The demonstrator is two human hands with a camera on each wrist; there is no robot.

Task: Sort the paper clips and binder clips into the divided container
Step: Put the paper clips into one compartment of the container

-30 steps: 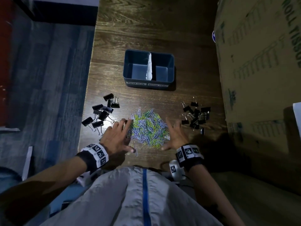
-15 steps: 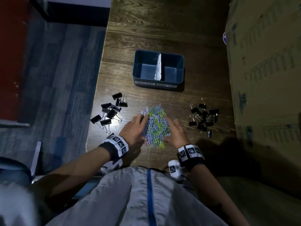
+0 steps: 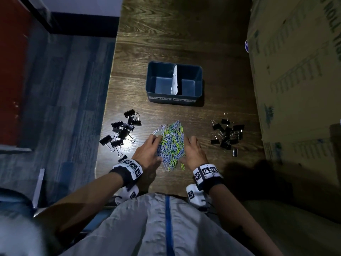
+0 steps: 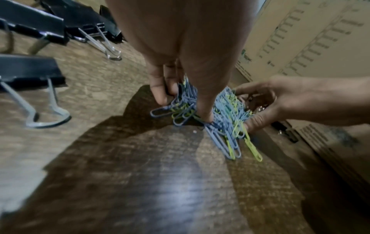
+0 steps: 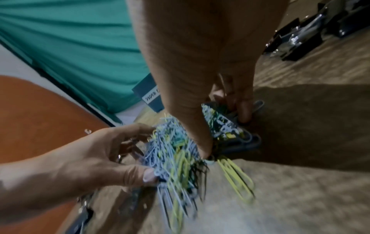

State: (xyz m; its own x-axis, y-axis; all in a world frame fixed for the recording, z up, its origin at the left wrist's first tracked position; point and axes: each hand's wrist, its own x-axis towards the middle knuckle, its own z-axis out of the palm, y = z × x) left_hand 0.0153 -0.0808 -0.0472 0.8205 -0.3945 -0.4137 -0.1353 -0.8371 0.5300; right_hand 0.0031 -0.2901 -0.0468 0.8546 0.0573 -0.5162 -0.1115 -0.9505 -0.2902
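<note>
A heap of blue, yellow and green paper clips lies on the wooden table, squeezed between both hands. My left hand grips the heap's left side, fingers and thumb curled round the clips. My right hand grips the right side in the same way, its thumb and fingers round the clips. Beyond the heap stands the dark blue divided container with a white divider and two front labels; both compartments look bare. Large black binder clips lie to the left, small ones to the right.
A tall cardboard box lines the table's right side. The table's left edge drops to a blue-grey floor. One binder clip sits just behind my left wrist.
Both hands have come together from the sides, pressing the spread clips into a narrow, taller heap. The fingers went from flat beside the pile to curled round it.
</note>
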